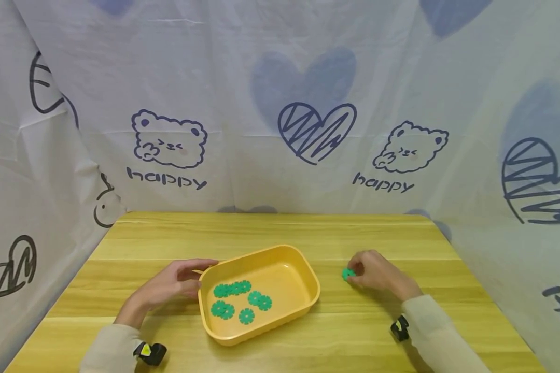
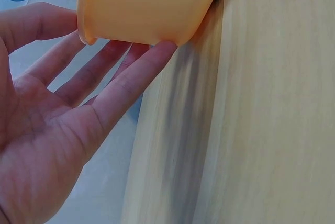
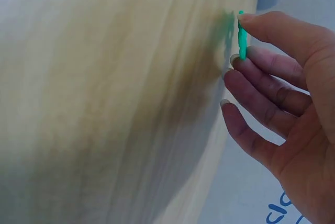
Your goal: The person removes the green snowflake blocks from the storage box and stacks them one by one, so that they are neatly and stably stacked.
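My left hand (image 1: pixel 170 282) lies against the left end of a yellow plastic basket (image 1: pixel 305 308). Its fingers look fairly straight, and in the left wrist view the fingertips touch the basket's outer wall (image 2: pixel 152 4). Several green notched discs (image 1: pixel 246 316), flower-shaped like snowflake building pieces, lie inside, some overlapping. To the right of the basket, my right hand (image 1: pixel 378 272) pinches one more green disc (image 1: pixel 347 274) between thumb and fingers. That disc (image 3: pixel 242 35) appears edge-on in the right wrist view, with the other fingers loosely bent below it.
The basket stands on a wood-grain table (image 1: pixel 326 342). A white curtain (image 1: pixel 242 155) printed with hearts and bears hangs behind the table and along both sides. Dark wrist devices (image 1: pixel 151 354) are strapped over the light sleeves.
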`<state>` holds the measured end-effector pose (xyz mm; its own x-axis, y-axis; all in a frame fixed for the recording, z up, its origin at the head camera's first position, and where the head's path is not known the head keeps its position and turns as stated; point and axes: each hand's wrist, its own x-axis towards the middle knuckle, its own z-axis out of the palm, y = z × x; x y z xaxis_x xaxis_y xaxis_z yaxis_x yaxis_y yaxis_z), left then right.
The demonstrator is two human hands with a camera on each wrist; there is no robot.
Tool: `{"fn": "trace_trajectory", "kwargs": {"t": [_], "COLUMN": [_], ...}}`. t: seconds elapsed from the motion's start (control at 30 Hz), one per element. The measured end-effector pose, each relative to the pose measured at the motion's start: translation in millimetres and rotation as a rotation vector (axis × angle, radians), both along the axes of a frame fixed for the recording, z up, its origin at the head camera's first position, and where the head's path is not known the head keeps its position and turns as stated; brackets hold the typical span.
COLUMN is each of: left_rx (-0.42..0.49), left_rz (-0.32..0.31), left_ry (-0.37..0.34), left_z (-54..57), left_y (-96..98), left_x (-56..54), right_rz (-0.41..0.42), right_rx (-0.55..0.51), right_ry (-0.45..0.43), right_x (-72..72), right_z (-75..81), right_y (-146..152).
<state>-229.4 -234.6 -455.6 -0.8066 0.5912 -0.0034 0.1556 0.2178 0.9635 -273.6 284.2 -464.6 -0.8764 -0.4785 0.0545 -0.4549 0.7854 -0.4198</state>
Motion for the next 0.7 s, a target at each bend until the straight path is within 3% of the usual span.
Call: {"fn": "trace_trajectory", "kwargs": {"t": [0.47,0.7], "left_rx": [0.005,0.003], "left_rz": [0.005,0.000], "left_ry": [-0.006,0.003], "left_z": [-2.1,-1.6], "left_y": [-0.7,-1.5], "left_x": [1.1,0.5], "right_rz": [0.038,0.000], "right_rx": [0.003,-0.028], "right_ry": [0.015,0.060], "right_x": [1.7,0.4], "right_z": [-4.5,4.0], "right_y": [6.2,-3.7]}}
